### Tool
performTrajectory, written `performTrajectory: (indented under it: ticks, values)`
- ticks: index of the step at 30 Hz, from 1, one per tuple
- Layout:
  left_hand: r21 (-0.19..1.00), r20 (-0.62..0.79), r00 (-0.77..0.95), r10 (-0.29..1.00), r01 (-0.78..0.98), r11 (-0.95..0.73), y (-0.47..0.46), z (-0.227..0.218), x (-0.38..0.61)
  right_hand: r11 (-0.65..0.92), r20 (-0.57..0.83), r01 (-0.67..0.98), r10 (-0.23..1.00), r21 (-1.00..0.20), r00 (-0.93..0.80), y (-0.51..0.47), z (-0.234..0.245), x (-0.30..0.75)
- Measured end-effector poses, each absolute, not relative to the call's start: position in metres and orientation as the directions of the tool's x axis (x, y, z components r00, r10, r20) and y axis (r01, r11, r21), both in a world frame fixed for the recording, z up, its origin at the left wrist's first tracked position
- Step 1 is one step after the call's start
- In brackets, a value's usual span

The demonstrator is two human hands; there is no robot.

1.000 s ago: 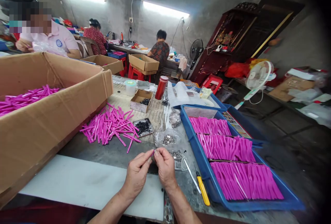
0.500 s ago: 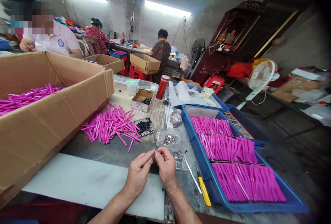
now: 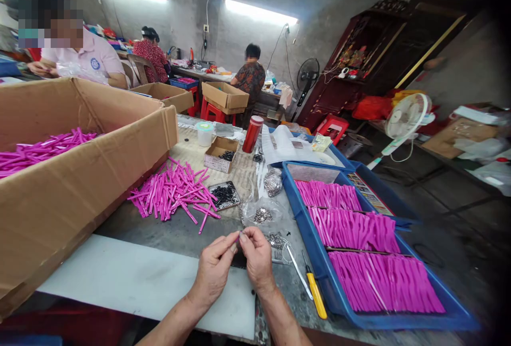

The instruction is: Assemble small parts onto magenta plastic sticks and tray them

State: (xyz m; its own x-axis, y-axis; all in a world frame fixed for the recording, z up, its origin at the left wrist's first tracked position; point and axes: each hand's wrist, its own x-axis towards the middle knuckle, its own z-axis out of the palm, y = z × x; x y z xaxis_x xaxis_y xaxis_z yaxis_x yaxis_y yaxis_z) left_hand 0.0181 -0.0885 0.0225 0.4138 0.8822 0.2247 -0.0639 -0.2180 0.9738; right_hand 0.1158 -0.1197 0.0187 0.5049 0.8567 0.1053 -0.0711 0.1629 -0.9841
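Observation:
My left hand and my right hand meet above the near edge of the table, fingertips pinched together. A sliver of pink shows between the left fingers, apparently one of the thin pink plastic sticks; most of it is hidden. What the right fingertips pinch is too small to make out. Beyond the hands lies a loose heap of pink sticks, with a small tray of black parts beside it. Small metal pieces are scattered just past my right hand. A white board lies under the left forearm.
A large cardboard box with more pink sticks stands at left. On the right, a blue tray holds rows of pink pieces, with a yellow-handled screwdriver alongside. A red flask stands farther back. Co-workers sit beyond the table.
Both hands keep almost the same pinched pose at the same spot. The whole view has shifted very slightly.

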Motion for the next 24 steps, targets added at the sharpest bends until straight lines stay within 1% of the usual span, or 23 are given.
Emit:
performTrajectory:
  ticks: [5,9,13,18,24]
  values:
    - [0.972,0.235,0.398,0.887,-0.066,-0.227,-0.088,0.0254,0.0179,0.119,0.078,-0.062,0.886,-0.991,0.456,-0.1198,0.0162,0.1173]
    - [0.973,0.228,0.404,0.886,-0.053,-0.227,-0.0874,0.0253,0.017,0.151,0.091,-0.092,0.878,-0.984,0.469,-0.1202,0.0207,0.1163]
    - [0.973,0.224,0.416,0.882,-0.051,-0.223,-0.0885,0.0228,0.0169,0.17,0.12,-0.055,0.855,-0.984,0.504,-0.1205,0.026,0.1149]
    - [0.975,0.222,0.424,0.878,-0.071,-0.212,-0.0883,0.0204,0.0173,0.115,0.071,-0.073,0.894,-0.991,0.442,-0.1207,0.0208,0.1174]
    - [0.978,0.207,0.416,0.885,-0.055,-0.203,-0.0882,0.0241,0.0168,0.173,0.103,-0.107,0.873,-0.979,0.477,-0.1207,0.0191,0.1178]
